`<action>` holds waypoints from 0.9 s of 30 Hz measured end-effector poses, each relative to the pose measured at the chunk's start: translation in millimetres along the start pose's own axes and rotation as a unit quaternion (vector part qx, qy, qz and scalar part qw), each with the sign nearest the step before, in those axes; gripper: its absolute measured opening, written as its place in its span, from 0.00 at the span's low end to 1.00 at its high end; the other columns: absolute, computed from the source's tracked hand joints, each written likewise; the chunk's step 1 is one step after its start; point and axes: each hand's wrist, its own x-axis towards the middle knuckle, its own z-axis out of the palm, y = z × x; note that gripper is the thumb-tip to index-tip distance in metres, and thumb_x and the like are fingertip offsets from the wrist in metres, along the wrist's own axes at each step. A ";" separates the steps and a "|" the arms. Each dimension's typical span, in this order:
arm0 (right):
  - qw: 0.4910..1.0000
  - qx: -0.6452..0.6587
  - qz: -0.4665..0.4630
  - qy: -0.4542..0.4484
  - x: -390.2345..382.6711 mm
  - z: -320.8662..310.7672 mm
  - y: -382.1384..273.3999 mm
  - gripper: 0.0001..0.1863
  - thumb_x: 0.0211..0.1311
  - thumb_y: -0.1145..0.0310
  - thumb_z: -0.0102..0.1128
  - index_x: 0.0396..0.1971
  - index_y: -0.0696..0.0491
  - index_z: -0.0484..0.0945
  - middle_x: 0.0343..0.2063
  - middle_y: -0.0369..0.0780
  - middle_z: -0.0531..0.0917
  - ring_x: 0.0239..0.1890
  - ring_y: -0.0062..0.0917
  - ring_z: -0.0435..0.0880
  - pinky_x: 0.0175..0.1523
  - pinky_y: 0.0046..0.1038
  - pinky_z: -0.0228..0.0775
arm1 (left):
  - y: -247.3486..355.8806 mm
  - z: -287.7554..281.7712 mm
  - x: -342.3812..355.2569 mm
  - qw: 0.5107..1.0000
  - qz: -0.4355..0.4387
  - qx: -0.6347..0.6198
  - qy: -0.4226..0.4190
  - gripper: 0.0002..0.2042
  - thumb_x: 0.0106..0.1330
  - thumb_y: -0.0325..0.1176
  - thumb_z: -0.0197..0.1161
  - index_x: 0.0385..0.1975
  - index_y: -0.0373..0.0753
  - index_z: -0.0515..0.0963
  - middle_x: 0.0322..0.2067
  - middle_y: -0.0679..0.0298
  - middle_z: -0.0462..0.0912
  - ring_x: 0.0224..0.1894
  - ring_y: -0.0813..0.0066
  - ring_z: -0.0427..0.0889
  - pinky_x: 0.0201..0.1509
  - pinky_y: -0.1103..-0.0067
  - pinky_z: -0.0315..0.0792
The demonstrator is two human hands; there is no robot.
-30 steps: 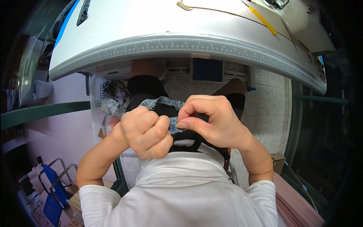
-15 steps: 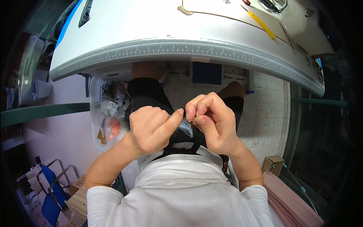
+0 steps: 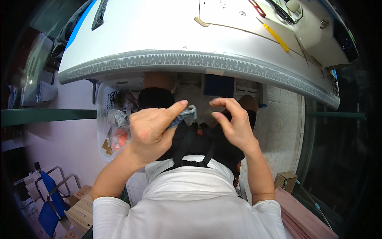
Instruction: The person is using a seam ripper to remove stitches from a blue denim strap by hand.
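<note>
Over my lap, my left hand is closed round a small strip of blue denim, whose folded end sticks out past the thumb and forefinger. The rest of the strip is hidden inside the fist. Apart from it on the right, my right hand has its thumb and forefinger spread, with nothing that I can make out between them. Both hands hover below the front edge of the white table.
A ruler strip runs along the table edge. On top lie a yellow-handled pointed tool, a red tool and another denim strip, beside a white sewing machine. A plastic basket of scraps stands by my left leg.
My hands have drawn apart. The right fingers have gone from a pinch to spread, and the denim in my left hand shows more plainly. The view has shifted slightly.
</note>
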 end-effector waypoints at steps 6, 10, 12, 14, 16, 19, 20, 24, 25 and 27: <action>0.951 0.293 0.087 -0.056 8.3 14.4 -51.4 0.09 0.68 0.69 0.61 0.42 0.59 0.81 0.36 0.39 0.84 0.40 0.24 0.81 0.46 0.26 0.73 | 11.6 1.7 8.2 0.966 -0.150 -0.209 -0.014 0.09 0.51 0.16 0.64 0.32 0.31 0.83 0.29 0.60 0.77 0.28 0.73 0.75 0.29 0.78 0.66; 0.926 0.358 0.118 -0.033 5.1 8.0 -48.8 0.08 0.70 0.70 0.60 0.38 0.59 0.82 0.30 0.36 0.83 0.31 0.15 0.77 0.37 0.18 0.69 | 13.7 5.4 6.1 0.950 -0.193 -0.238 -0.059 0.05 0.56 0.14 0.62 0.31 0.27 0.81 0.38 0.59 0.77 0.34 0.78 0.75 0.37 0.82 0.68; 0.934 0.339 0.109 -0.027 6.6 7.3 -51.5 0.07 0.70 0.71 0.60 0.38 0.59 0.82 0.30 0.35 0.83 0.31 0.15 0.78 0.37 0.18 0.70 | 10.3 10.2 0.8 0.914 -0.238 -0.320 -0.077 0.02 0.65 0.19 0.61 0.34 0.28 0.80 0.36 0.64 0.79 0.29 0.83 0.74 0.31 0.86 0.66; 0.944 0.316 0.090 -0.010 8.0 4.6 -53.2 0.06 0.69 0.71 0.61 0.38 0.59 0.82 0.29 0.35 0.83 0.31 0.15 0.78 0.36 0.18 0.70 | 20.7 12.3 3.0 0.900 -0.285 -0.324 -0.061 0.03 0.68 0.23 0.62 0.36 0.30 0.81 0.30 0.69 0.79 0.28 0.87 0.71 0.28 0.87 0.64; 0.953 0.294 0.065 0.016 7.3 1.6 -54.3 0.06 0.69 0.72 0.62 0.38 0.60 0.82 0.29 0.35 0.84 0.31 0.14 0.78 0.36 0.18 0.70 | 23.8 11.2 3.3 0.889 -0.302 -0.336 -0.073 0.03 0.68 0.23 0.62 0.34 0.31 0.82 0.26 0.70 0.79 0.28 0.88 0.71 0.28 0.86 0.64; 0.959 0.274 0.070 0.038 5.6 4.6 -54.6 0.03 0.65 0.75 0.63 0.34 0.60 0.82 0.27 0.38 0.83 0.29 0.20 0.80 0.35 0.21 0.70 | 21.8 11.0 -2.4 0.878 -0.322 -0.343 -0.093 0.04 0.69 0.25 0.63 0.35 0.31 0.81 0.25 0.71 0.79 0.28 0.89 0.71 0.30 0.87 0.64; 0.959 0.272 0.066 0.047 6.2 7.0 -55.2 0.03 0.63 0.76 0.64 0.34 0.59 0.82 0.26 0.38 0.83 0.28 0.22 0.80 0.35 0.22 0.70 | 20.4 11.2 -4.2 0.875 -0.327 -0.344 -0.099 0.05 0.69 0.26 0.64 0.35 0.31 0.81 0.25 0.72 0.79 0.28 0.89 0.71 0.30 0.88 0.64; 0.968 0.007 -0.215 0.131 16.7 2.1 -58.2 0.09 0.47 0.76 0.74 0.29 0.56 0.81 0.26 0.39 0.81 0.27 0.32 0.78 0.32 0.29 0.68 | 21.5 17.4 -4.9 0.899 -0.293 -0.321 -0.063 0.03 0.67 0.24 0.64 0.33 0.31 0.82 0.22 0.72 0.77 0.25 0.89 0.69 0.26 0.85 0.62; 0.963 0.009 -0.233 0.137 15.9 5.3 -58.3 0.11 0.44 0.74 0.76 0.28 0.55 0.81 0.27 0.39 0.81 0.27 0.31 0.78 0.31 0.29 0.69 | 22.8 19.7 -4.4 0.898 -0.289 -0.327 -0.054 0.03 0.66 0.23 0.64 0.33 0.31 0.82 0.21 0.71 0.77 0.25 0.89 0.69 0.26 0.85 0.62; 0.963 0.013 -0.231 0.137 16.3 12.5 -57.1 0.11 0.44 0.75 0.75 0.28 0.56 0.81 0.26 0.39 0.81 0.27 0.31 0.78 0.30 0.28 0.69 | 24.1 21.4 -4.9 0.904 -0.280 -0.319 -0.045 0.02 0.65 0.23 0.64 0.33 0.31 0.82 0.21 0.70 0.77 0.24 0.89 0.69 0.26 0.84 0.62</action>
